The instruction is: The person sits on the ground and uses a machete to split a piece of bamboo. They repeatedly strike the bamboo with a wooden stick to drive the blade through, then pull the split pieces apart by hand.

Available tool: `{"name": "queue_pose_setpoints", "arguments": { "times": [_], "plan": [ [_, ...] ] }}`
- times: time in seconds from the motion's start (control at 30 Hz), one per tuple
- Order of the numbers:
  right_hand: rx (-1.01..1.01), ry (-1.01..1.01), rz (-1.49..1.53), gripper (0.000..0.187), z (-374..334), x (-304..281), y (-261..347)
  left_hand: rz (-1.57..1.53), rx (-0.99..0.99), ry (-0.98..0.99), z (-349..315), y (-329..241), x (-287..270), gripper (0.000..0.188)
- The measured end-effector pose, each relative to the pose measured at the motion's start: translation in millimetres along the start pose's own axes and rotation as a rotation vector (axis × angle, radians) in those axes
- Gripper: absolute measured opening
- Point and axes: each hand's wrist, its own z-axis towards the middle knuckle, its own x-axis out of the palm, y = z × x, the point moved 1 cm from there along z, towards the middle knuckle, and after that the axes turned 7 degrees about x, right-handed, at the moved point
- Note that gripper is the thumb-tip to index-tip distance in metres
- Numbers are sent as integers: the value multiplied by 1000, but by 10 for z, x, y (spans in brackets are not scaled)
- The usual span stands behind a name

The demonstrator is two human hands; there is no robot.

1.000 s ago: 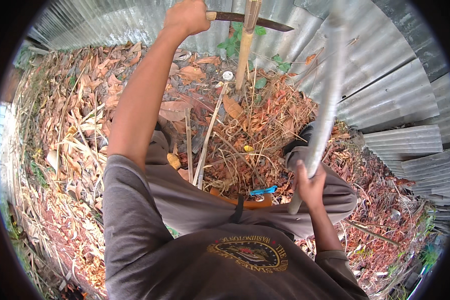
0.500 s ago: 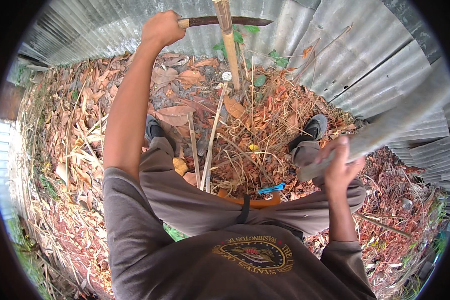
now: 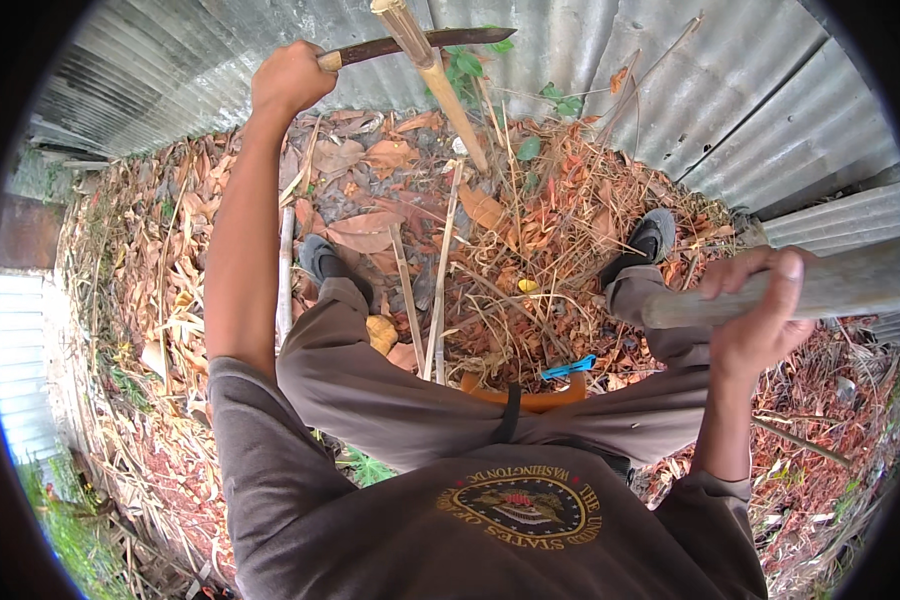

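My left hand (image 3: pixel 288 82), arm stretched out ahead, is closed round the wooden handle of a machete (image 3: pixel 470 38). Its dark blade crosses a bamboo piece (image 3: pixel 448 92) near the top; whether it is wedged into it I cannot tell. That bamboo leans up and to the left, its lower end on the ground. On the right, my right hand (image 3: pixel 765 310) grips one end of a thick grey wooden stick (image 3: pixel 860 283), which points out to the right.
Corrugated metal sheets (image 3: pixel 620 60) wall off the far side and right. Dry leaves (image 3: pixel 370 235) cover the ground. Between my shoes lie split bamboo strips (image 3: pixel 440 270); another pale strip (image 3: pixel 286 270) lies by my left shoe. An orange object (image 3: pixel 540 400) and a blue strip (image 3: pixel 568 368) sit between my legs.
The grey stick has swung down from a raised slant to nearly level, farther right. The bamboo and machete have tilted and shifted left. A pale strip now shows beside my left shoe.
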Motion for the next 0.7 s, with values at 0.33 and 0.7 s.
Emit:
{"name": "queue_pose_setpoints", "arguments": {
  "times": [0.33,0.7],
  "plan": [
    [841,264,-284,25,-969,-804,-470,80,-47,26,-200,111,-33,31],
    [643,-33,1,19,-811,-916,-876,2,179,-159,-474,680,246,19]
  ]
}}
